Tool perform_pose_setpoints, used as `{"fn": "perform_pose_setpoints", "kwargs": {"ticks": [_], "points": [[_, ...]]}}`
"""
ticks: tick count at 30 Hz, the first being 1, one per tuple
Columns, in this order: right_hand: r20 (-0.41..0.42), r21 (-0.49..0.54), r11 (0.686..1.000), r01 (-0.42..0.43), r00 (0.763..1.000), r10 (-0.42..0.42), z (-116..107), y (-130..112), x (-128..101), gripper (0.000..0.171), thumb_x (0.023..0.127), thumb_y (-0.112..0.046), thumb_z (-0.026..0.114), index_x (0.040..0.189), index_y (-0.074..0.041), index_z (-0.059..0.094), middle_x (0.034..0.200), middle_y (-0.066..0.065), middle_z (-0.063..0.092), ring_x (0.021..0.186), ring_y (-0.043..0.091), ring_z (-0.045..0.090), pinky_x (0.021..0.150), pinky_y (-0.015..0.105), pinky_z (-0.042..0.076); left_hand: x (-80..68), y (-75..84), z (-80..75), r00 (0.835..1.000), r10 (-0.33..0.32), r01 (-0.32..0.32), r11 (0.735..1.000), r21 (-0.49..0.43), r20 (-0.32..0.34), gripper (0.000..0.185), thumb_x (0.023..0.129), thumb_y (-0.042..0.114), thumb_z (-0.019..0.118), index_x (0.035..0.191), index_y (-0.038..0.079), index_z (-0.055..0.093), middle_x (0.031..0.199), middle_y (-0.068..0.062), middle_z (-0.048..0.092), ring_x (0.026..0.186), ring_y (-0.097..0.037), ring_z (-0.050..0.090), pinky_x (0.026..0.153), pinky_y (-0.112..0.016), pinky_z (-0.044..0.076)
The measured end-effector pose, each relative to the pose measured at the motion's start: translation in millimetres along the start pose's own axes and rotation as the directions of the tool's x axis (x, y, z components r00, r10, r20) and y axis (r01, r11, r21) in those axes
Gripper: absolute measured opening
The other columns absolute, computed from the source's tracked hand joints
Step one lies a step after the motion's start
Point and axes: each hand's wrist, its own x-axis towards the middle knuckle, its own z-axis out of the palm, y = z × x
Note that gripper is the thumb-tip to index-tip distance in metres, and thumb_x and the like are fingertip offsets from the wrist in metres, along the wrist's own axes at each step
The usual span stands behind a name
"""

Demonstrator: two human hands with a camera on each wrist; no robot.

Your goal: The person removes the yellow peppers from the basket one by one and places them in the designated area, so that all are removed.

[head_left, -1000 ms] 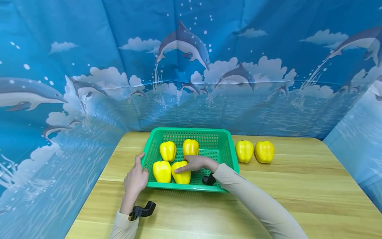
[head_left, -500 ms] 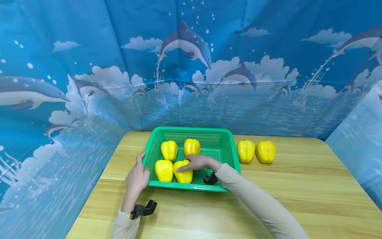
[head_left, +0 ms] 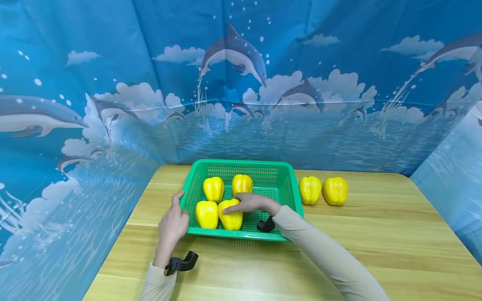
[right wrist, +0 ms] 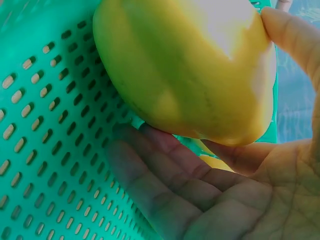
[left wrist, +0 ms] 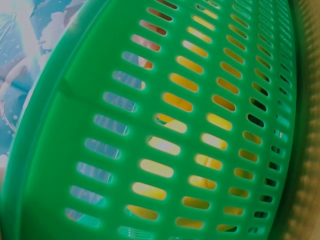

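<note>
A green plastic basket [head_left: 244, 164] stands on the wooden table and holds several yellow bell peppers. My right hand [head_left: 250, 203] lies over the front right pepper [head_left: 231, 222] inside it. In the right wrist view this pepper [right wrist: 185, 70] sits between my thumb [right wrist: 295, 40] and my fingers [right wrist: 165, 170], just above the basket floor. My left hand [head_left: 172, 223] holds the basket's front left corner, thumb up along the rim. The left wrist view is filled by the slotted basket wall [left wrist: 60, 150], with yellow showing through the slots.
Two more yellow peppers [head_left: 310, 189] [head_left: 334, 190] stand on the table [head_left: 376, 234] just right of the basket. A blue dolphin-print cloth closes off the back and both sides. A black wrist mount [head_left: 180, 264] juts from my left sleeve.
</note>
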Motion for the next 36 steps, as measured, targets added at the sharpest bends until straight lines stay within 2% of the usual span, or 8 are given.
{"fn": "perform_pose_setpoints", "kwargs": {"ticks": [10,23,28,36], "points": [[0.027,0.152,0.988,0.031,0.999,-0.035,-4,3,-4,0.083,0.081,-0.050,0.069,0.141,-0.002,0.037,0.114,0.004,0.055,0.099,0.017,0.057,0.083,0.037,0.049,-0.2,0.0,0.0,1.000,0.006,-0.006,1.000,-0.002,0.000,0.060,0.091,0.007,0.041,0.148,0.014,0.026,0.067,-0.007,0.045,0.040,-0.018,0.028,0.039,-0.030,0.025],[-0.036,0.324,0.944,0.062,0.998,-0.053,-9,7,-8,0.085,0.080,-0.042,0.073,0.140,0.001,0.031,0.112,0.010,0.055,0.093,0.019,0.060,0.083,0.040,0.050,-0.2,0.2,-1.0,1.000,0.001,-0.001,1.000,-0.001,0.011,0.061,0.090,0.006,0.041,0.149,0.015,0.025,0.065,-0.008,0.043,0.039,-0.018,0.028,0.039,-0.029,0.025],[-0.082,0.347,0.934,0.086,0.995,-0.062,-11,5,-10,0.083,0.080,-0.040,0.073,0.139,0.000,0.031,0.117,0.012,0.052,0.094,0.021,0.059,0.082,0.042,0.049,0.0,0.3,-1.0,1.000,0.001,-0.001,1.000,0.004,0.009,0.061,0.090,0.006,0.041,0.148,0.014,0.025,0.065,-0.008,0.042,0.040,-0.018,0.029,0.039,-0.030,0.025],[-0.181,0.310,0.945,0.101,0.982,-0.046,-14,1,-14,0.086,0.080,-0.047,0.071,0.143,-0.005,0.030,0.124,0.014,0.049,0.096,0.021,0.057,0.080,0.039,0.048,-0.2,-0.1,-1.0,1.000,0.001,-0.001,1.000,0.012,0.009,0.060,0.091,0.007,0.041,0.148,0.014,0.025,0.064,-0.007,0.042,0.040,-0.019,0.030,0.039,-0.030,0.025]]}}
